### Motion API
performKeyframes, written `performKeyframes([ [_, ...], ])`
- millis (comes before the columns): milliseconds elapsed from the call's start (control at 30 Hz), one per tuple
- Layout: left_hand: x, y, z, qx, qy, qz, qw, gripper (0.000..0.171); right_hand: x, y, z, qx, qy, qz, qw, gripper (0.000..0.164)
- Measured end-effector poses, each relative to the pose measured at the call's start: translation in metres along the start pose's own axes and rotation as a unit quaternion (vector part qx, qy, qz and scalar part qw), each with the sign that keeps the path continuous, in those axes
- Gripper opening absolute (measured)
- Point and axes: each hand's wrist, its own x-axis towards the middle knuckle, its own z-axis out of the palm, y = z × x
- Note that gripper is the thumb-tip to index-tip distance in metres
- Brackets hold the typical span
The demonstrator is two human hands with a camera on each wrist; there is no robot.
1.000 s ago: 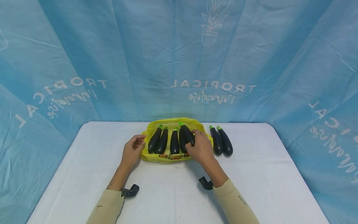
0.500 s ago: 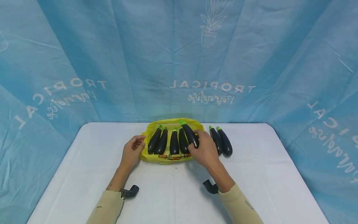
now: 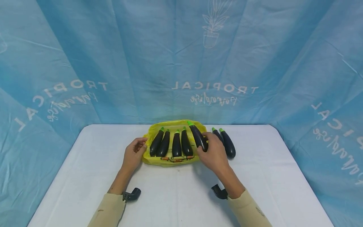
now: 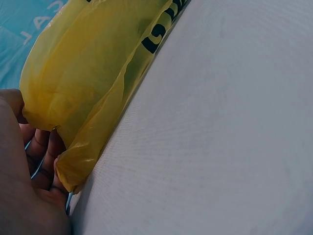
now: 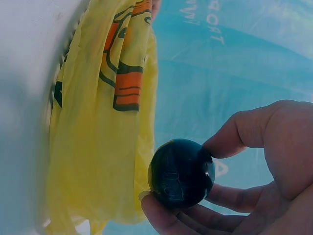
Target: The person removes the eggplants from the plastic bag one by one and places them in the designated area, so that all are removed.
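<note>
A white table (image 3: 175, 198) with rounded far corners stretched out below both hands. Directly on it lay a yellow bag (image 3: 154, 161), between the left hand (image 3: 135, 153) and the right hand (image 3: 213, 153). Just to the right of the right hand, two dark eggplants (image 3: 228, 144) rested side by side, green ends pointing away, the nearer one partly hidden by it.

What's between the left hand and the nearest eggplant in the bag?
The left side of the yellow bag: the left hand holds it there, and the nearest eggplant lies inside. Nothing else visible.
</note>
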Motion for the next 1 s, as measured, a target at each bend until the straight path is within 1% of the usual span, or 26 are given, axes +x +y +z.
performKeyframes([
  [100, 0.0, 0.001, 0.0, 0.0, -0.001, 0.001, 1.0, 0.025, -0.001, 0.002, -0.004, 0.01, 0.005, -0.003, 1.0, 0.055],
  [267, -0.001, 0.002, 0.0, -0.002, -0.001, -0.006, 1.0, 0.025, -0.002, 0.008, -0.008, 0.012, 0.018, 0.002, 1.0, 0.054],
  [533, 0.0, -0.001, 0.0, -0.011, -0.003, 0.006, 0.9999, 0.025, -0.004, 0.019, -0.017, 0.018, 0.045, 0.006, 0.999, 0.054],
  [667, 0.0, -0.001, 0.0, -0.009, -0.002, 0.002, 1.0, 0.024, -0.005, 0.026, -0.02, 0.026, 0.056, 0.005, 0.998, 0.051],
  [900, 0.001, -0.001, 0.0, 0.0, -0.002, -0.001, 1.0, 0.025, -0.006, 0.034, -0.026, 0.019, 0.057, 0.019, 0.998, 0.052],
  [1000, 0.001, -0.001, 0.0, -0.004, -0.005, -0.002, 1.0, 0.025, -0.006, 0.038, -0.029, 0.014, 0.06, 0.022, 0.998, 0.053],
])
